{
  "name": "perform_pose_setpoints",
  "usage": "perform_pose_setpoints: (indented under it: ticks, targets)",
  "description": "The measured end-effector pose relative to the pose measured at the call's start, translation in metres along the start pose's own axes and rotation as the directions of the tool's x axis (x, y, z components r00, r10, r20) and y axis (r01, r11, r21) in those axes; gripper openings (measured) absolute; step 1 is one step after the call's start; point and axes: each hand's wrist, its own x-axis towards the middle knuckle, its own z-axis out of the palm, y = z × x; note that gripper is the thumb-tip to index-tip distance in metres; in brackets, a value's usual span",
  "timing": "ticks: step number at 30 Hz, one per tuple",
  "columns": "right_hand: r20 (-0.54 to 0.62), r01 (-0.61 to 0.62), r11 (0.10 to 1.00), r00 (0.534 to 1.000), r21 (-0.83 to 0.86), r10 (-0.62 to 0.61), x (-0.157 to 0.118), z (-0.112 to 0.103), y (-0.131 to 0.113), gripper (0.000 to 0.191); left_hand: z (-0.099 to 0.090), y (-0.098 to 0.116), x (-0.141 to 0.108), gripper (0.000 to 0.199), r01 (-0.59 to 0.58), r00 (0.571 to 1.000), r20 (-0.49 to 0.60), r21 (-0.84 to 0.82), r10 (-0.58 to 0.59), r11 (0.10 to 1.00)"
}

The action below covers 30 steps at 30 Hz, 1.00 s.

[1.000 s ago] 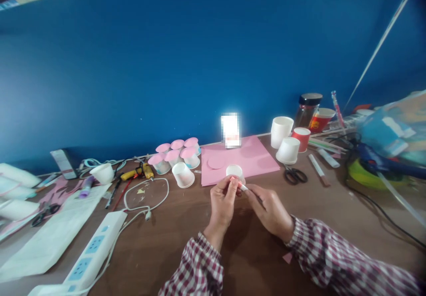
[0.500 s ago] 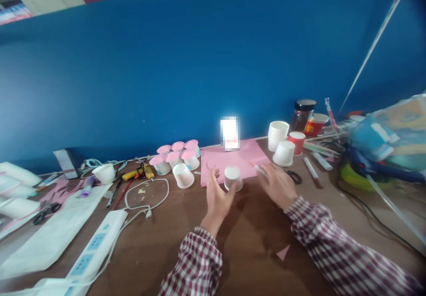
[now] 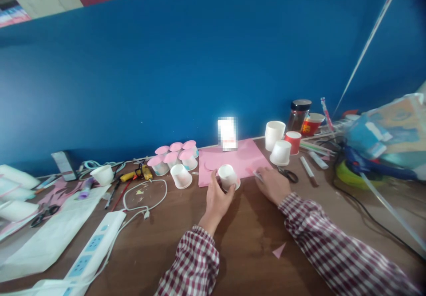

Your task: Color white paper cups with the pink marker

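My left hand (image 3: 218,198) has its thumb and fingers around a white paper cup (image 3: 228,176). That cup is slightly tilted, at the front edge of a pink paper sheet (image 3: 239,154). A curved outline shows on the sheet left of the cup. My right hand (image 3: 274,186) rests low at the sheet's right corner, its fingers bent around a small pale pen-like stick (image 3: 257,175), mostly hidden. Behind that hand lie black-handled scissors (image 3: 291,176). Near my left hand stands another upturned white cup (image 3: 181,176), beside several cups with pink discs on top (image 3: 171,157).
At right stand white cups (image 3: 280,152), a red cup (image 3: 293,143), a dark-lidded jar (image 3: 300,114) and a marker (image 3: 309,169). A glue gun (image 3: 136,173), cable and power strip (image 3: 96,242) lie left. A pink scrap (image 3: 278,250) lies in front.
My left hand has closed around the cup, which has tipped from its upright stance. My right hand has shifted slightly down. The whole view has drifted a little.
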Motion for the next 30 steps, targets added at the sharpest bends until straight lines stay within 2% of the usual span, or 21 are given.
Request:
perform_pose_setpoints:
  ticks: [3, 6, 8, 10, 12, 14, 18, 22, 24, 27, 30]
  targets:
    - [-0.042, -0.01, 1.0, 0.999, 0.021, 0.011, 0.002, 0.003, 0.001, 0.019, -0.004, 0.007, 0.002, 0.061, 0.012, 1.0, -0.015, -0.23, -0.016, 0.973]
    - [-0.179, 0.024, 0.991, 0.984, 0.129, -0.001, 0.003, 0.005, 0.0, 0.021, -0.009, 0.013, 0.004, 0.051, 0.066, 0.998, 0.014, -0.493, -0.068, 0.868]
    - [-0.289, 0.1, 0.954, 0.957, 0.284, -0.015, 0.002, 0.004, -0.003, 0.021, -0.01, 0.013, 0.005, 0.048, 0.096, 0.995, 0.046, -0.61, -0.086, 0.787]
    - [-0.363, 0.224, 0.872, 0.93, 0.435, -0.058, -0.001, 0.002, -0.01, 0.021, -0.01, 0.011, 0.006, 0.047, 0.13, 0.991, 0.08, -0.672, -0.104, 0.729]
    - [-0.381, 0.335, 0.779, 0.915, 0.529, -0.135, -0.005, 0.001, -0.018, 0.025, -0.008, 0.008, 0.006, 0.046, 0.169, 0.985, 0.128, -0.691, -0.112, 0.703]
    - [-0.343, 0.347, 0.726, 0.925, 0.593, -0.162, -0.009, 0.002, -0.026, 0.031, -0.007, 0.005, 0.005, 0.043, 0.191, 0.979, 0.181, -0.687, -0.09, 0.701]
    - [-0.24, 0.217, 0.719, 0.968, 0.66, -0.072, -0.013, 0.009, -0.034, 0.024, -0.005, 0.002, 0.003, 0.043, 0.185, 0.974, 0.223, -0.711, -0.031, 0.679]
    - [-0.283, 0.217, 0.722, 0.959, 0.656, -0.031, -0.011, 0.012, -0.031, 0.01, -0.004, 0.001, 0.003, 0.043, 0.215, 0.972, 0.223, -0.738, -0.07, 0.64]
    - [-0.311, 0.232, 0.718, 0.95, 0.656, -0.023, -0.01, 0.012, -0.03, 0.008, -0.004, 0.003, 0.003, 0.041, 0.214, 0.97, 0.237, -0.714, -0.057, 0.666]
    - [-0.331, 0.253, 0.733, 0.943, 0.631, -0.041, -0.01, 0.011, -0.029, 0.007, -0.006, 0.007, 0.003, 0.043, 0.133, 0.972, 0.236, -0.613, 0.02, 0.779]
    - [-0.315, 0.301, 0.741, 0.941, 0.6, -0.127, -0.011, 0.01, -0.03, 0.008, -0.007, 0.011, 0.003, 0.051, 0.056, 0.98, 0.193, -0.479, 0.043, 0.876]
